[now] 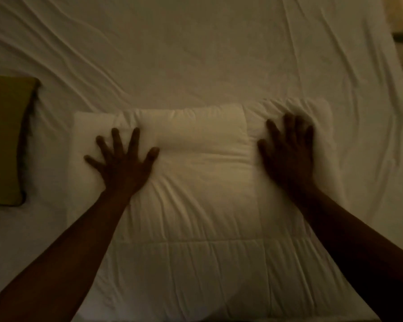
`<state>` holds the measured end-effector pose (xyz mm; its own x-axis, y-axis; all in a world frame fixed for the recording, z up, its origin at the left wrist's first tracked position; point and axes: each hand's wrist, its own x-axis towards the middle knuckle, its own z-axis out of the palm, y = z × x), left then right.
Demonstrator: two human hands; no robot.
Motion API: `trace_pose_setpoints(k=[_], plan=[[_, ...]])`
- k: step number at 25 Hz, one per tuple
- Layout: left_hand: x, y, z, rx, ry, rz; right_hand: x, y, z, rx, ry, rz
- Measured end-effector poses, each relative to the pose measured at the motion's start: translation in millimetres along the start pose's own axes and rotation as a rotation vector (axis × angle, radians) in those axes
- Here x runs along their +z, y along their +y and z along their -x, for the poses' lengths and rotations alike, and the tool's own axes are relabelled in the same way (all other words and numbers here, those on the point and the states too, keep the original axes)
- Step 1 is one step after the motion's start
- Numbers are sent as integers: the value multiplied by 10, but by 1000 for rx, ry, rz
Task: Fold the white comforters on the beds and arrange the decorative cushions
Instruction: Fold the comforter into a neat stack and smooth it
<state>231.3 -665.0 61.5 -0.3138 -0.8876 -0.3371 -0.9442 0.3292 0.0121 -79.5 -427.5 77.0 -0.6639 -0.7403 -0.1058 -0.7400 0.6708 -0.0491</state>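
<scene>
Dim room, looking down at bed. White comforter [196, 205] folded into thick quilted block, lying on wrinkled bed sheet [172, 54] right in front of me. My left hand [121, 159] flat on comforter's left part near far edge, fingers spread wide and straight, gripping nothing. My right hand [289, 149] flat on right part, fingers straight and closer together, pressing fabric down, slightly blurred. Olive-green cushion [5, 138] lies on sheet left of comforter, apart from it, partly cut by frame edge.
</scene>
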Motion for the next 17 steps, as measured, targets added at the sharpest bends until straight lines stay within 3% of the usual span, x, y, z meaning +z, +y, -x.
trace_pose_setpoints(k=[4, 11, 17], plan=[[163, -61, -216, 28, 36, -69, 257, 178, -253, 117, -20, 45], [784, 36, -447, 15, 29, 8, 905, 207, -327, 137, 10, 5], [1294, 68, -602, 43, 148, 5, 1471, 164, -428, 148, 97, -3]])
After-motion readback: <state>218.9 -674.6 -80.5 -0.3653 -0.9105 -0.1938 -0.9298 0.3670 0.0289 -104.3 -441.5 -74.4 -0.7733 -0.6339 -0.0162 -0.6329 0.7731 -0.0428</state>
